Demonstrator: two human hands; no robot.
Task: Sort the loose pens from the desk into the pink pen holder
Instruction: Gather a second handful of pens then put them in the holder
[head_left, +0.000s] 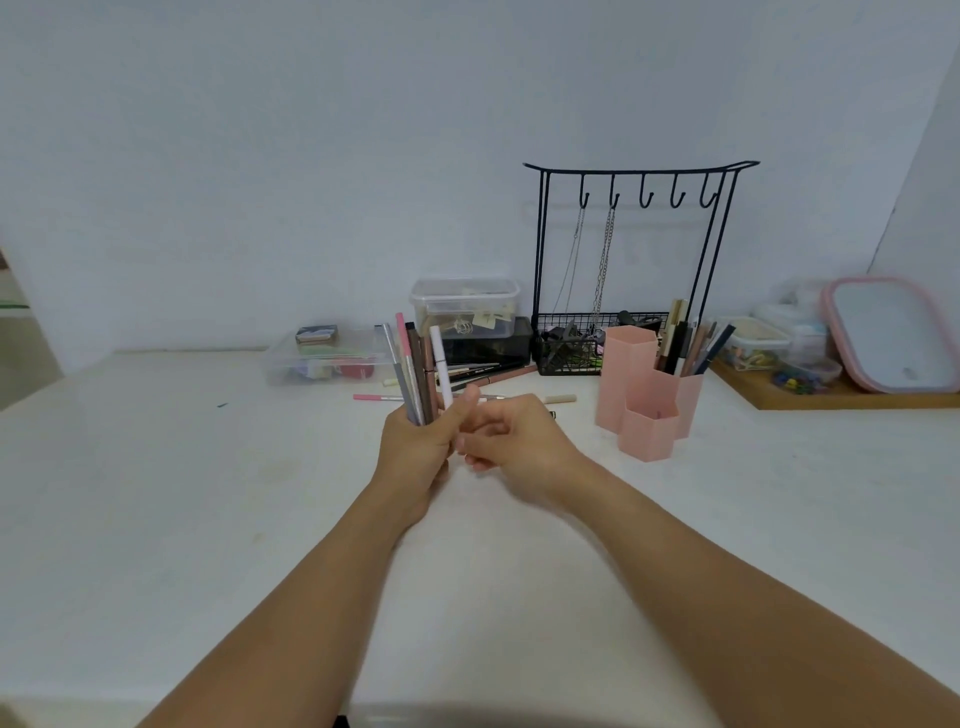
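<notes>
Person standing at white desk (208, 519), both arms reaching forward. Left hand (415, 447) is gripping an upright bundle of pens (415, 374), tips fanning upward; pink, grey, brown and white barrels showing. Right hand (511, 434) is hovering just beside the left, fingers curling inward; cannot tell whether it is pinching anything. Pink pen holder (644, 395) is standing to the right of the hands, near them, with several pens already sticking out of its far compartment. More loose pens (483, 371) are lying on the desk beyond the hands. Black wire rack (634, 249) with chains is standing behind the holder, clear plastic boxes (465, 306) to its left
</notes>
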